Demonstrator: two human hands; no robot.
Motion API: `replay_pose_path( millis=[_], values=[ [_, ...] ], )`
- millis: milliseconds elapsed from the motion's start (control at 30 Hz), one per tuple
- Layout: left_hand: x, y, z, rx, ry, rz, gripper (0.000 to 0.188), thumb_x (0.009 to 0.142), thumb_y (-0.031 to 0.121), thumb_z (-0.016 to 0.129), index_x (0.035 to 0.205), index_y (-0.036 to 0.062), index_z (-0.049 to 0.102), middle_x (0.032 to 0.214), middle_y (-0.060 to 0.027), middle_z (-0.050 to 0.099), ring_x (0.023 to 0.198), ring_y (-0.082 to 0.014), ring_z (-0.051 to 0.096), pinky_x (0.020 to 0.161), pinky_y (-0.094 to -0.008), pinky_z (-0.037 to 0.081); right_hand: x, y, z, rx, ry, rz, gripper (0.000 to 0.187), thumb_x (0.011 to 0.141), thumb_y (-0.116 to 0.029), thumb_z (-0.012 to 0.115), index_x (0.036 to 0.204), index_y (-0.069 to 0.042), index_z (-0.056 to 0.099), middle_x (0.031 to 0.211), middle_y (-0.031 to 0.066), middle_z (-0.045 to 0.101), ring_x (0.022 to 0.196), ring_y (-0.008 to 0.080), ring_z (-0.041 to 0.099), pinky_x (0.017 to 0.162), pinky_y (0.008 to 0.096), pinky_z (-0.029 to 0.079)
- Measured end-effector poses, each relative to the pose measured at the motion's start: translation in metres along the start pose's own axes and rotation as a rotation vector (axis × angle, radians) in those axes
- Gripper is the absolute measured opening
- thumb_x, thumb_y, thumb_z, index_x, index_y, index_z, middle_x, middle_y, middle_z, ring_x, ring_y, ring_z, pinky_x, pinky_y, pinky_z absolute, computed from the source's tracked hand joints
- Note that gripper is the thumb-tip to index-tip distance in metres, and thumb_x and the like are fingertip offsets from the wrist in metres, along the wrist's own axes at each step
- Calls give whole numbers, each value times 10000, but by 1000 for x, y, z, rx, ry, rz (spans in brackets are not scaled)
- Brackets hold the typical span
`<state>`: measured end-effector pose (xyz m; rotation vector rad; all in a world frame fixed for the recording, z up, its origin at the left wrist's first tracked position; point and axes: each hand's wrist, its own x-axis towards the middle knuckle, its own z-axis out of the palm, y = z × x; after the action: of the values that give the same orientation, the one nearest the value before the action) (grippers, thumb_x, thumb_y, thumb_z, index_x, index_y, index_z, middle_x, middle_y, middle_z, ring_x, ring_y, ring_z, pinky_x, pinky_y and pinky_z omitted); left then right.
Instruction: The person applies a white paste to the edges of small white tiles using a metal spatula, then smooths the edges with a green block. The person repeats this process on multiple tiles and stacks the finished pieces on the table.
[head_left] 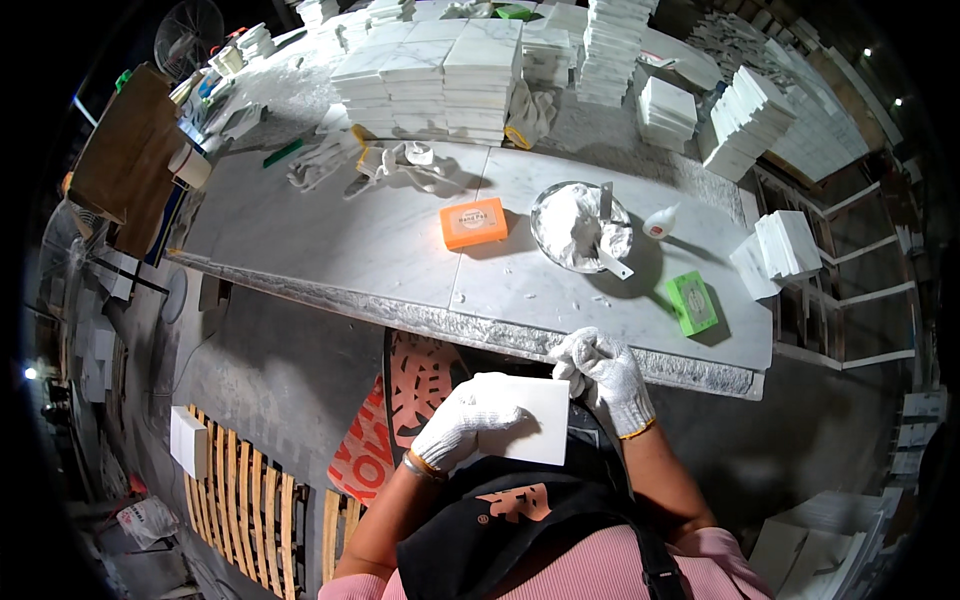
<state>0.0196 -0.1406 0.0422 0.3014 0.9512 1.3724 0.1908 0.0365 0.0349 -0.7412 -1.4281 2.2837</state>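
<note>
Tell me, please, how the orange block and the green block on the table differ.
The orange block looks larger than the green block. The orange block's long side runs roughly left to right; the green block's runs nearer up and down. The orange block lies left of the bowl, the green block to its lower right. Both bear printing.

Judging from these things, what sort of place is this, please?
Probably a stone or tile workshop: white marbled slabs rise in stacks at the back, a metal bowl of white powder or paste sits on the table, and the left hand holds a white tile.
</note>
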Motion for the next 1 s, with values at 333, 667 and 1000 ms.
replay_pose_path(
  millis=[333,667,1000],
  values=[
    [-4,11,13,222,48,20,402,819,221,808,1134,16,665,994,-25,695,893,-97,629,795,-260,520,-17,-9,3,96,56,-21,447,1067,-371,478,1151,27,665,877,98,713,691,113,640,626,246,515],
    [-4,11,15,252,35,65,424,819,241,816,1142,13,664,996,-29,697,882,-100,632,786,-260,518,-22,-4,7,-13,-33,0,451,1055,-367,503,1204,29,658,1036,77,717,882,109,638,798,233,496],
    [-3,-3,7,-71,105,24,415,831,200,783,1158,-16,646,1013,-84,703,885,-180,677,800,-319,558,-27,24,14,-82,-38,-57,374,1018,-242,604,1285,20,608,1245,83,666,1073,129,588,993,286,451]
  ],
)
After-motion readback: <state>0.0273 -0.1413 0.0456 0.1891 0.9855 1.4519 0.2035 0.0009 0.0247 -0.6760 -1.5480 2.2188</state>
